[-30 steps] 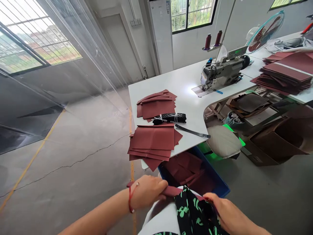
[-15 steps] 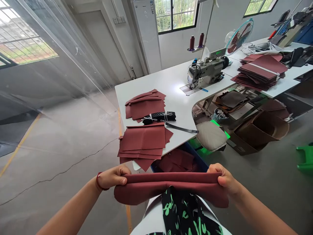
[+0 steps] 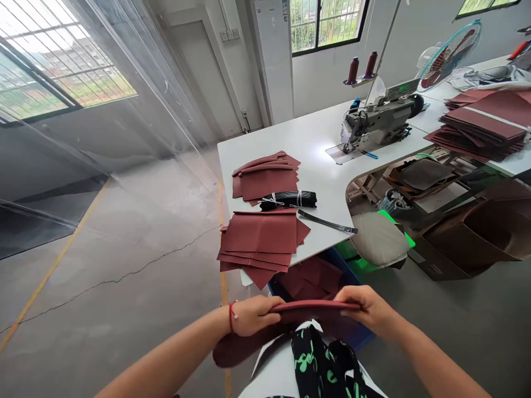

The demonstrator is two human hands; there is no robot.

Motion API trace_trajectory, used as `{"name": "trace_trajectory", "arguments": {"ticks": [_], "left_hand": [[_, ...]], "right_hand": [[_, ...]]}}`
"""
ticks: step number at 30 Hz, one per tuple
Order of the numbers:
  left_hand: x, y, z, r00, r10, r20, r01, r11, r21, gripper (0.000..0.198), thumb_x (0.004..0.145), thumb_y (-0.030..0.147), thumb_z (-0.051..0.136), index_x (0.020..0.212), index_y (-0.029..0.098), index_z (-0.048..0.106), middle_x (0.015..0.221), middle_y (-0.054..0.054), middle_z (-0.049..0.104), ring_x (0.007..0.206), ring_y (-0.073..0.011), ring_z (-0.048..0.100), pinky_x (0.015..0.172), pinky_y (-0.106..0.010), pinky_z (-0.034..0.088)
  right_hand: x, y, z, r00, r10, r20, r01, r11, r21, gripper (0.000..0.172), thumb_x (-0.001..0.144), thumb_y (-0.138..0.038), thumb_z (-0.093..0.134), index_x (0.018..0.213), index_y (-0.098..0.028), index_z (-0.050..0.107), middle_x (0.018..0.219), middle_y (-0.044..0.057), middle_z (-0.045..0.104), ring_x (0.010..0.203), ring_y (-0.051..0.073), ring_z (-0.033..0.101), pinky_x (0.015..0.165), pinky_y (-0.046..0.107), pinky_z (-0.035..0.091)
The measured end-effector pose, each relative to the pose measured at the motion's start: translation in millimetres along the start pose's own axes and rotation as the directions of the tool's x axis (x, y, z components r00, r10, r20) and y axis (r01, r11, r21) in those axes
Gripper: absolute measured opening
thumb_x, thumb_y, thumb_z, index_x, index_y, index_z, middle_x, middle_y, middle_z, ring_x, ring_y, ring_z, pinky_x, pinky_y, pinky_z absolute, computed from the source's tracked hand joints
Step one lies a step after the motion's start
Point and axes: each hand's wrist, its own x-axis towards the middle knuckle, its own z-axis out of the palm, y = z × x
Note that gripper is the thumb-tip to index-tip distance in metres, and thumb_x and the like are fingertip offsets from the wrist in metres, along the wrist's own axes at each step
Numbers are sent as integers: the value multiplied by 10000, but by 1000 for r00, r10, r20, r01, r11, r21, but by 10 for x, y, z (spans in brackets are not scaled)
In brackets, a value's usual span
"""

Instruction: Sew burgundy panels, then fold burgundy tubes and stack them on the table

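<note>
Hands closer together vs 0.5 s ago. Maroon fabric strip (image 3: 315,305) now sags slack over lap, not pulled taut. L hand (image 3: 255,315) and R hand (image 3: 365,309) both curled, pinching its top edge. Blue bin (image 3: 364,338) just beyond.

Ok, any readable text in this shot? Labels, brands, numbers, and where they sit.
Nothing can be read for certain.
Tall white cabinet: small marks near the top, too small to read.
Sewing machine: lit green display, too blurred to read.
</note>
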Motion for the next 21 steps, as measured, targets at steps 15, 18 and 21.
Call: {"name": "trace_trajectory", "arguments": {"ticks": [15,18,21], "left_hand": [[1223,-1670,-3686,652,-37,-758,474,799,369,506,928,372,397,1383,152,404,1328,-144,507,1213,-305,461,1025,-437,353],[1954,-2093,-3798,620,-96,-778,544,768,339,551,933,388,408,1424,141,366,1475,-205,315,1333,-417,277,1033,-622,230],[2402,-2465,-3580,665,-163,-729,553,764,333,486,909,399,475,1369,244,460,1511,-153,301,1334,-445,269,971,-685,251]], "right_hand": [[1877,2140,-890,827,114,-551,-532,477,-700,241,838,-227,477,1037,-181,604,1085,172,604,1016,343,563,871,540,385],[2015,2295,-871,844,137,-519,-516,475,-713,202,876,-253,415,970,-200,586,989,123,606,849,276,593,700,390,411],[2015,2343,-892,841,185,-509,-527,497,-690,164,872,-306,389,835,-227,527,869,80,603,701,242,592,543,331,339]]}}
